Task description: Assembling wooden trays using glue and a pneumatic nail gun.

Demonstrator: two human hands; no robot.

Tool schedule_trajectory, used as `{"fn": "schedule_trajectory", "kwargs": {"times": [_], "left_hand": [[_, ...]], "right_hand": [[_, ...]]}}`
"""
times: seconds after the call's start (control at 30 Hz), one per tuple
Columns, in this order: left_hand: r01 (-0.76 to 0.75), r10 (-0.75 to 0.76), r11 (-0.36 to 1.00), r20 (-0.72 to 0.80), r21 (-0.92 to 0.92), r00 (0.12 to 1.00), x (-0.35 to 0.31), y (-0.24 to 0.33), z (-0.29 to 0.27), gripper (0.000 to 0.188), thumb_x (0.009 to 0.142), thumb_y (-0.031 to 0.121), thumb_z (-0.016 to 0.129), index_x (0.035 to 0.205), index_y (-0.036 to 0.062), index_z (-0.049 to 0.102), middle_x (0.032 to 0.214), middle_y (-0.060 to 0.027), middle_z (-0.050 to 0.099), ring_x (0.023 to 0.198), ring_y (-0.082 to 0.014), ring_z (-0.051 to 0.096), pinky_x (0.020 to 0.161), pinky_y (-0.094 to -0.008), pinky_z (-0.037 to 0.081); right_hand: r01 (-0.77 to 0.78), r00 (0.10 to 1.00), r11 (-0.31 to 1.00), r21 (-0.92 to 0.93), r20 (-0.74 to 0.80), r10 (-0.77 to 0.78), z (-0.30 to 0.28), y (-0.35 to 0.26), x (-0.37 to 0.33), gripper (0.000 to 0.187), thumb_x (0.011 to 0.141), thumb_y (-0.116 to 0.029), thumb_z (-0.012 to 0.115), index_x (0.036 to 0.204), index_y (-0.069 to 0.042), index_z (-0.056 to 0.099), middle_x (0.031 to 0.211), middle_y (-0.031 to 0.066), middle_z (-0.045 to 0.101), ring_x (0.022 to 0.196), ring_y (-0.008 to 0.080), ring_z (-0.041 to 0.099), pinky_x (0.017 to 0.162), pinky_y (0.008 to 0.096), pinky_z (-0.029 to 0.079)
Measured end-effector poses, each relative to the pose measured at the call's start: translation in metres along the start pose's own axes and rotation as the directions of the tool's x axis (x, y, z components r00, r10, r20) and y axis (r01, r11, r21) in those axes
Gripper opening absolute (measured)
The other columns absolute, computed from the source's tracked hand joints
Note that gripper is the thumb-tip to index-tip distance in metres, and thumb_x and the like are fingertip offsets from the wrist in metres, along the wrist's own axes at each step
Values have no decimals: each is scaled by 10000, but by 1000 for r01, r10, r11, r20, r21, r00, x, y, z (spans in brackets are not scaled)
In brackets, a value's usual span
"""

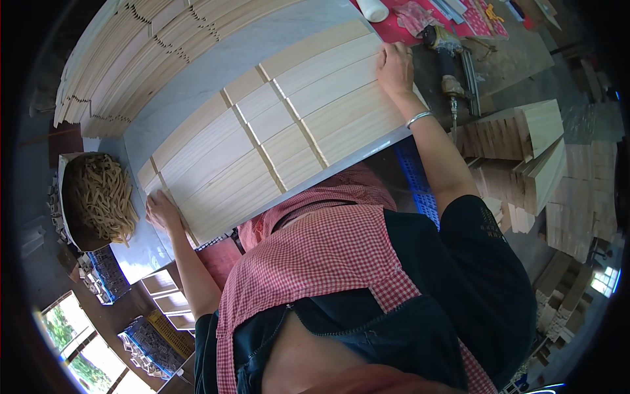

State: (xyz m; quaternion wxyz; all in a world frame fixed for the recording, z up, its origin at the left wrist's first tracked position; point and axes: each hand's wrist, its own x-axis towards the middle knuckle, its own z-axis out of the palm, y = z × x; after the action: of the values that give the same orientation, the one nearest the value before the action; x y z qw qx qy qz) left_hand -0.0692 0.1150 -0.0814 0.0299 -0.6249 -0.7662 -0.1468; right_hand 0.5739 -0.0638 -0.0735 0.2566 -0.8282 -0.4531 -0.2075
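Several pale wooden boards (210, 161) lie side by side on a grey-white worktop (190, 82) in front of me, making one wide panel. Grooves cut across them line up from board to board, two near the middle and one close to the left end. My left hand (163, 211) is closed on the left end of the boards, its fingers bent over the edge. At the opposite end my right hand (396, 67), with a bracelet at the wrist, grips the far right corner with curled fingers. Both thumbs are partly hidden.
Tall stacks of notched boards (141, 56) stand at the far left. Left of the panel is a bin of rubber bands (105, 197). A pneumatic tool (448, 65) lies beyond my right hand, near a white bottle (373, 10). Wood pieces (518, 151) are piled at right.
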Motion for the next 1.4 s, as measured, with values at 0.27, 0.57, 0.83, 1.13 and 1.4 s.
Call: {"fn": "schedule_trajectory", "kwargs": {"times": [0.27,0.57,0.83,1.13,1.4], "left_hand": [[-9,9,1000,-4,-19,1000,-5,7,-10,574,977,505,521,1308,51,638,1316,-149,651,1190,-385,560,1048,-451,405],[28,-29,1000,-163,-6,986,40,13,15,575,984,509,504,1375,96,591,1374,-114,612,1222,-376,530,1051,-453,407],[-50,49,998,29,46,998,48,23,15,540,990,510,479,1398,174,586,1387,-75,604,1213,-372,514,1054,-454,408],[-50,50,999,-30,5,998,32,35,4,502,995,480,487,1360,158,611,1374,-84,610,1167,-365,532,1034,-438,418],[-74,75,997,-64,14,995,33,35,8,483,1003,452,493,1337,127,619,1366,-99,613,1151,-364,542,1025,-434,425]], "right_hand": [[-62,983,992,-106,165,79,-6,-3,7,138,894,-86,585,1028,-57,600,1025,150,610,908,387,589,874,457,493],[-5,1000,999,-32,13,5,23,-14,35,151,897,-136,574,970,-12,619,1015,181,630,891,395,606,815,474,518],[-28,993,998,63,112,21,32,-20,37,192,916,-173,574,1001,-11,630,1046,189,632,922,405,614,840,483,521],[-84,995,996,-31,56,86,25,-12,64,267,902,-233,627,1045,-9,633,1069,203,630,918,407,624,856,477,528],[-348,895,931,-113,256,366,45,2,150,444,856,-350,710,1138,-15,638,1112,218,663,966,408,662,850,467,552]]}}
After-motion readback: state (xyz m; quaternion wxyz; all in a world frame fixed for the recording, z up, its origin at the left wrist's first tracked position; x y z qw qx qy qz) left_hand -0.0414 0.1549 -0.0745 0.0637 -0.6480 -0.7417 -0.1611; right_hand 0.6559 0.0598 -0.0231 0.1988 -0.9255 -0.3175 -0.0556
